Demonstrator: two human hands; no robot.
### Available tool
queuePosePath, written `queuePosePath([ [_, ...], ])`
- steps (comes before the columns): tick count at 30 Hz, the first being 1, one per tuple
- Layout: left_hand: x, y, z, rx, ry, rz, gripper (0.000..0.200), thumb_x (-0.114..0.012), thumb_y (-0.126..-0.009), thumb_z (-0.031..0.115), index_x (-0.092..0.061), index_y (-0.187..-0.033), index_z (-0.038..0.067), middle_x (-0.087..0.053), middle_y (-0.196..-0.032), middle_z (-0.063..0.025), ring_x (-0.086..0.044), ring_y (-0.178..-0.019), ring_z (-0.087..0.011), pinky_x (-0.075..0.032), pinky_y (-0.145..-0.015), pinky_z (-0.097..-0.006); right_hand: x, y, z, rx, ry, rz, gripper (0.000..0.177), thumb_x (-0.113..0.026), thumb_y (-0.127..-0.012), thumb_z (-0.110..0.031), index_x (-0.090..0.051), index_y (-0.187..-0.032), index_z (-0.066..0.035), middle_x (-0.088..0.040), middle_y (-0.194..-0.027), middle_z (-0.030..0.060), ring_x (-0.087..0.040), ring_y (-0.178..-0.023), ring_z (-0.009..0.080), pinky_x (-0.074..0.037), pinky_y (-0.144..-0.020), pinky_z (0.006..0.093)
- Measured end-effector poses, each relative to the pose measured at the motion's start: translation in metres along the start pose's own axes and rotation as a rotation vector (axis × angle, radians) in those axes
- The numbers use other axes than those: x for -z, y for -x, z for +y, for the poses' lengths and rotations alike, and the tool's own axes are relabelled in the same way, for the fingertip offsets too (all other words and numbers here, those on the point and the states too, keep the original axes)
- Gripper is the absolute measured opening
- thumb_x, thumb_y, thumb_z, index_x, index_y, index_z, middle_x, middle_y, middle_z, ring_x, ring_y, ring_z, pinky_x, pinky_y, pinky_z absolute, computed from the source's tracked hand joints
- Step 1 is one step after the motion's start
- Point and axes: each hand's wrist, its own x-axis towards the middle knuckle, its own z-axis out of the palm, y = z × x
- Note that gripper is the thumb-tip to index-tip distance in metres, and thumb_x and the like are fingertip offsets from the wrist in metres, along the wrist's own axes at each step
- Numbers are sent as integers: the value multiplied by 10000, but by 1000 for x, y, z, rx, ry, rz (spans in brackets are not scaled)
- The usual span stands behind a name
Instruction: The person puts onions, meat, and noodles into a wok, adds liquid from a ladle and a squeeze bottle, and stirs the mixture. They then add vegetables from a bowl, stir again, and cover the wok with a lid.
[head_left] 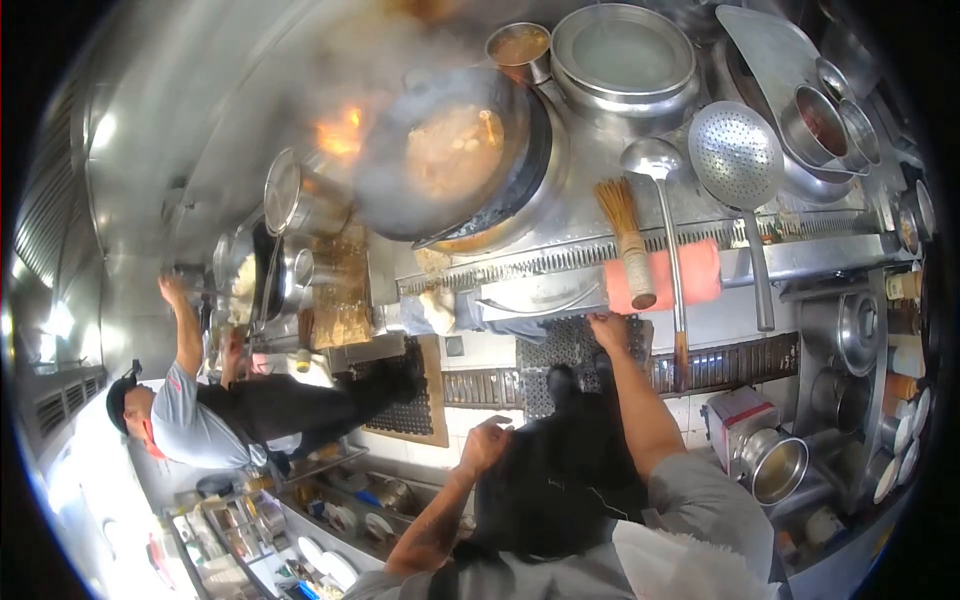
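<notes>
My left hand (486, 443) is low in front of my dark apron, fingers curled; whether anything is in them is too small to tell. My right hand (608, 332) reaches to the stove's front edge, just under a pink cloth (705, 272), its fingertips partly hidden by the edge. A large wok (385, 190) with steaming food (455, 150) sits on the burner. On the cloth lie a bamboo brush (632, 255) and the handle of a ladle (668, 210). To their right rests a perforated skimmer (735, 155).
A person in grey (205, 425) works at another wok at the left. Flames (342, 133) rise beside the large wok. Behind it stand a small pot (520, 70) and a large lidded pot (625, 105). A metal pot (778, 468) stands low at the right.
</notes>
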Motion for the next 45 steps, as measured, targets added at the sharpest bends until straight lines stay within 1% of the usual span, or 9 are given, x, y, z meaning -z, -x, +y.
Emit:
queuePosePath([
  [9, 34, -62, -11, -215, -126, 214, 262, -684, -871, 247, -681, -1051, 58, -703, -828, -158, -672, -654, -266, -525, -611, -381, 8, -11, -3, -643, -753, -100, 124, -610, -903, -46, -644, -1000, 23, -705, -931, 83, -703, -816, 205, -548, -619, 312],
  [14, 112, -151, -40, -313, -115, 873, 409, -717, -846, 308, -649, -1047, -41, -674, -963, -227, -665, -878, -336, -518, -797, -396, -49, -30, 117, -11, 117, -182, 227, -630, -923, -182, -642, -1058, 0, -698, -1023, 132, -708, -876, 261, -562, -639, 373],
  [16, 132, -187, -42, -188, -79, 894, 471, -718, -845, 362, -644, -1050, -55, -674, -969, -241, -659, -927, -344, -510, -843, -401, -10, -4, 33, -30, 398, -183, 277, -619, -891, -226, -666, -994, 27, -688, -1021, 191, -673, -906, 351, -519, -791, 444],
  [22, 149, -225, -26, 92, -274, 280, 850, -559, -795, 727, -654, -1109, -57, -659, -1079, -295, -632, -1085, -391, -490, -906, -432, 111, 110, -186, -197, 222, -96, 378, -683, -846, -255, -625, -1151, -40, -631, -1162, 238, -603, -1076, 395, -480, -912, 453],
  [24, 146, -277, -80, 8, -338, 246, 786, -568, -807, 704, -645, -1152, 1, -674, -1057, -244, -634, -1057, -372, -483, -899, -436, 150, 140, -194, 166, 620, 665, 385, -684, -827, -230, -624, -1164, -54, -634, -1144, 225, -616, -1048, 385, -498, -866, 449],
  [26, 152, -309, -146, -143, -225, 269, 656, -568, -859, 616, -612, -1221, 70, -683, -1012, -159, -636, -984, -327, -485, -861, -450, 185, 141, -173, -86, 833, 810, 397, -612, -821, -155, -610, -1210, -77, -636, -995, 195, -619, -868, 409, -518, -794, 462],
  [29, 157, -231, -84, -26, 1213, -70, 378, -565, -941, 335, -568, -1230, 92, -631, -1085, -102, -629, -910, -255, -542, -747, -395, 204, 110, -104, 72, 392, 358, 434, -624, -803, -124, -610, -1236, -97, -666, -1095, 201, -641, -974, 379, -515, -862, 462],
  [37, 141, -99, -8, -158, 1350, -353, 575, -579, -842, 200, -405, -1357, 13, -530, -1171, -178, -555, -926, -261, -511, -787, -372, 184, 308, -177, -184, -873, 256, 210, -549, -990, -286, -571, -1040, -83, -502, -672, 12, -477, -518, 73, -396, -449, 246],
  [45, 75, -34, 90, -126, 1069, -589, 525, -550, -821, 165, -457, -1306, -14, -581, -1073, -154, -565, -954, -259, -494, -840, -372, 294, 479, -121, -614, -92, 1192, 266, -489, -947, -275, -603, -1038, -52, -648, -840, 183, -644, -608, 324, -534, -567, 413],
])
